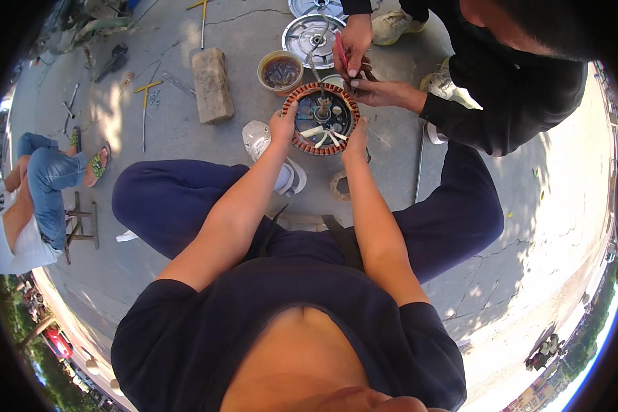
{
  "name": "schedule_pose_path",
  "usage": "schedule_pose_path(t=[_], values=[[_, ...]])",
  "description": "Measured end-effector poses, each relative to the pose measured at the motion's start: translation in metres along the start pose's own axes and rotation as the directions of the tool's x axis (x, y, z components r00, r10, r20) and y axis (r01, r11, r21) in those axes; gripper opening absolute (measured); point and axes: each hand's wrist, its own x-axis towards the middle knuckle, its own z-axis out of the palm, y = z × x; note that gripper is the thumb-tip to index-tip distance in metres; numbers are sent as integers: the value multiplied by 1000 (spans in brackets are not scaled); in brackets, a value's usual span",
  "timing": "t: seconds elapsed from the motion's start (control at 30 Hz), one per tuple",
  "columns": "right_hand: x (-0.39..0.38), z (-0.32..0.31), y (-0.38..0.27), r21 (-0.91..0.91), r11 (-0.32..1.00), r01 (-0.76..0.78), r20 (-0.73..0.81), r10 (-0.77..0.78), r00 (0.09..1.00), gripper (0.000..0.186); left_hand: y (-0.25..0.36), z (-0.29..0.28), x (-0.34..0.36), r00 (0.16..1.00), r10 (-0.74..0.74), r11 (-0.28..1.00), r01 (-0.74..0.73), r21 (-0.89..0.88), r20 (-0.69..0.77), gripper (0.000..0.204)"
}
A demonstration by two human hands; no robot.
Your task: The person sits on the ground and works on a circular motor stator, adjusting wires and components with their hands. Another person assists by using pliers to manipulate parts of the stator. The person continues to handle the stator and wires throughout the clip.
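Observation:
Between my hands is a round motor stator (321,145) with copper windings round its rim, a shaft in the middle and pale strips across its near inner part. My left hand (282,125) grips its left rim, and my right hand (356,143) grips the right rim. At the far right edge of the stator, a co-worker's hands (384,93) work close to it. One of them holds a red-handled tool (340,49), perhaps pliers or cutters. A cable (314,58) runs up from the stator toward the metal covers.
A tub of dark liquid (280,73) stands left of the stator, beside a stone block (213,86). Round metal covers (302,36) lie beyond. Yellow-handled T-wrenches (145,113) lie on the ground to the left. Another person (44,178) sits at the far left.

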Motion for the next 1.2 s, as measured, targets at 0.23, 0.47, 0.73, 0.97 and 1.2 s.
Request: schedule_pose_path(t=[0.23,0.47,0.73,0.97,1.2], values=[[22,-1,14,72,995,66,51,-70,996,71,14,3,-12,1000,-16,1000,16,-17,21,56],[49,0,33,4,985,175,11,-175,985,62,8,4,-5,1000,16,999,-16,-46,4,53],[44,3,38,244,925,290,147,-331,932,46,4,2,-3,999,35,996,-36,-80,-17,49],[50,1,38,215,939,267,102,-294,950,40,8,3,-9,976,211,968,-201,151,-58,47],[61,-2,48,290,938,190,78,-221,972,43,15,4,-9,999,3,999,-1,-47,43,54]])
